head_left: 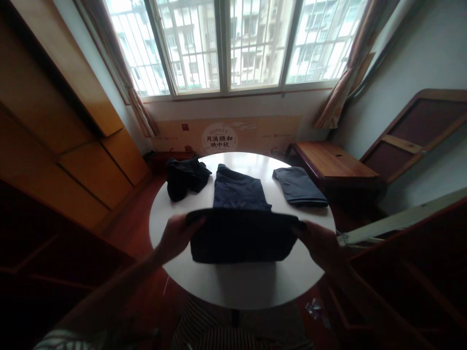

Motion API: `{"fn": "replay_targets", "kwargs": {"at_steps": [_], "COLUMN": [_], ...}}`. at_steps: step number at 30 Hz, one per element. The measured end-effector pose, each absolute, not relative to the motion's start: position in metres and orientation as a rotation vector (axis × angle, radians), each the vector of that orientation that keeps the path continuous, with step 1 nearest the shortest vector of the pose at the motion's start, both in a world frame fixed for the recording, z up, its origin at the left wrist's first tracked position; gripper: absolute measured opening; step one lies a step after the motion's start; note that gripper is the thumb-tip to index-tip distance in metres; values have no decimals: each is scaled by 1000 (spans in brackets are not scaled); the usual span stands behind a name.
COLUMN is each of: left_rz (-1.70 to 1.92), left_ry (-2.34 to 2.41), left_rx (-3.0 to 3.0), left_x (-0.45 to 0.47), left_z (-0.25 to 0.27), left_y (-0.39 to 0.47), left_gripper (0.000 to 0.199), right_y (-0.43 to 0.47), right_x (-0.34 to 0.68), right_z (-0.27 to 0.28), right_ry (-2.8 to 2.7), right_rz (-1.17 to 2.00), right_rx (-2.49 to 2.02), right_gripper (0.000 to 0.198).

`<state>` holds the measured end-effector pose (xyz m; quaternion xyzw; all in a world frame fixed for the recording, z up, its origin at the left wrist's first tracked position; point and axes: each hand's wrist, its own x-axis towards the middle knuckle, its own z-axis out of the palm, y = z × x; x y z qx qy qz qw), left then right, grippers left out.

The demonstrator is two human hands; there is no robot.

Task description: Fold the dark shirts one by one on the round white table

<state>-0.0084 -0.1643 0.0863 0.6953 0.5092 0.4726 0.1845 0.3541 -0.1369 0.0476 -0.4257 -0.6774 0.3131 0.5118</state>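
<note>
Between my hands a black garment point(244, 238) is stretched by its upper edge, its lower part hanging just over or on the near table; its exact kind is unclear. My left hand point(178, 236) pinches its left corner, and my right hand point(319, 240) grips its right corner. Directly behind lies dark navy cloth point(239, 189), spread flat; I cannot tell whether it joins the held piece. A crumpled black garment point(186, 177) rests at the table's far left. On the far right is a neatly folded dark grey garment point(301, 187).
Everything lies on a round white table point(244, 291). Beyond it are a barred window point(251, 48) and a wooden side table point(335, 160). Wooden cabinets point(95, 165) stand on the left. A pale green bar point(394, 223) juts in from the right.
</note>
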Motion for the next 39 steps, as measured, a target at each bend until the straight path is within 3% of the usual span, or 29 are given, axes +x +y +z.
{"fn": "replay_targets", "kwargs": {"at_steps": [5,8,17,23,27,31,33,36,39], "left_rz": [1461,1398,1336,1274,1011,669,832,1151,1071], "left_ry": [1180,1260,1772,1991,1652,1524,1627,1724,1714], "left_rx": [1642,1561,1600,1691,2373,2580,2505,2282,2030], "left_x": [-3,-1,3,9,26,34,30,18,5], "left_z": [81,59,3,-1,5,13,18,21,13], "left_y": [-3,71,172,172,152,135,122,81,17], "left_gripper": [44,51,30,19,27,30,31,33,40], "right_y": [-12,47,135,142,82,-8,-37,-46,-26], "right_x": [321,307,296,289,257,221,216,231,261], "right_z": [56,47,11,9,14,13,10,5,-3], "right_ry": [-1468,-1536,-1684,-1746,-2182,-2561,-2623,-2576,-2390], "right_rz": [920,844,589,422,130,168,185,226,264], "right_rx": [-1020,-1126,-1368,-1499,-1340,-957,-901,-968,-1088], "right_gripper": [53,55,40,31,41,63,73,68,61]}}
